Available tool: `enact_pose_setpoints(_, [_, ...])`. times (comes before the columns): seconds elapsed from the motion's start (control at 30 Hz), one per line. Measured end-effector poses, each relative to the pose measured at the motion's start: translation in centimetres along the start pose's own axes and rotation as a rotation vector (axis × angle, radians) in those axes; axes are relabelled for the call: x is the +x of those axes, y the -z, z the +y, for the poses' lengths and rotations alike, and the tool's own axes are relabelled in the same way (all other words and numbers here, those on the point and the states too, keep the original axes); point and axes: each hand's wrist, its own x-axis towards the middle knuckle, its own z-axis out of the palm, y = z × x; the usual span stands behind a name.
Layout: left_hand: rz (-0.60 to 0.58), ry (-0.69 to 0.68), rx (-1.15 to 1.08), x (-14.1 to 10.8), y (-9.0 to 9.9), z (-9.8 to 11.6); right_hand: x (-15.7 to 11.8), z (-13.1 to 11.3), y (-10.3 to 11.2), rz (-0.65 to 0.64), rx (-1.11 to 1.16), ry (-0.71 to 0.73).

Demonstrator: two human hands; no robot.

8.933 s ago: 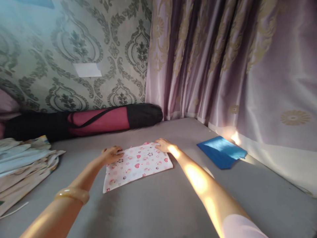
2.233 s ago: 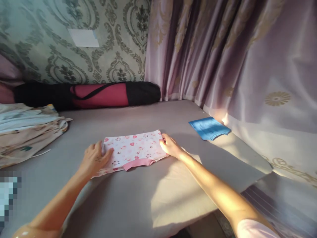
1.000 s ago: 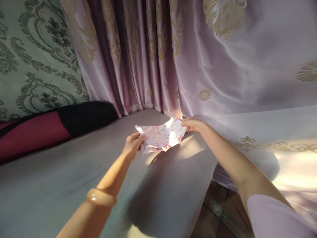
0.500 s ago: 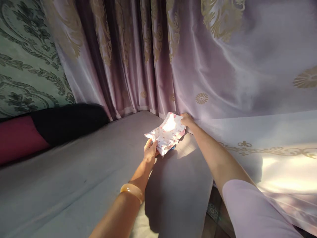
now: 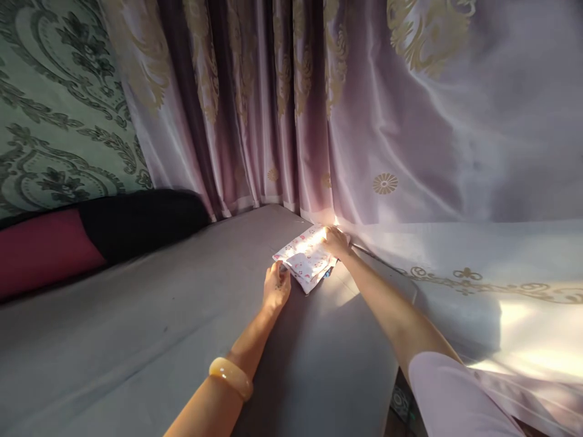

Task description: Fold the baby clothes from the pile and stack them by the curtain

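Observation:
A folded white cloth [image 5: 310,267] with a small pink and red print lies on the grey padded surface [image 5: 204,303], near the corner by the curtain. At its near left corner is my left hand [image 5: 277,286], fingers curled around the edge. My right hand [image 5: 336,243] grips the cloth's right end from above, and its fingertips are partly hidden. A bit of something blue [image 5: 328,273] shows beneath the right edge of the cloth. Around my left forearm sits a pale yellow bangle [image 5: 231,377].
A black and dark red cushion [image 5: 141,227] lies along the left, against green patterned wallpaper [image 5: 59,121]. Mauve curtains [image 5: 364,133] with gold motifs hang behind and to the right. The surface's right edge drops to a dark floor [image 5: 401,400].
The cloth has been lowered from a raised, tilted position and now lies flatter. My right hand has moved onto its top. The view has shifted slightly left.

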Motion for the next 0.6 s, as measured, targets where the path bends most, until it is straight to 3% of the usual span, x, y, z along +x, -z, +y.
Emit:
enact_pose_setpoints(0.1, [0.019,-0.202,0.428,-0.3,2.6,0.1,-0.4,-2.4,-1.4,-0.041,0.018,0.065])
enact_pose_setpoints(0.2, [-0.005,-0.375,0.903,-0.8,6.7,-0.1,-1.0,-3.8,-2.7,-0.076,0.021,0.078])
enact_pose_setpoints(0.3, [-0.018,-0.319,1.215,-2.1,12.5,-0.8,-1.4,-3.9,-3.3,-0.086,0.015,0.091])
enact_pose_setpoints(0.43, [0.037,-0.18,1.455,-4.6,20.0,-1.5,-1.1,-4.0,-2.7,-0.157,0.01,0.083])
enact_pose_setpoints(0.5, [0.032,-0.143,1.508,-5.5,21.9,-1.5,-1.3,-4.8,-2.4,-0.181,0.01,0.077])
enact_pose_setpoints(0.6, [0.02,-0.09,1.543,-6.0,22.4,-1.1,-2.9,-7.1,-2.8,-0.123,-0.011,0.173])
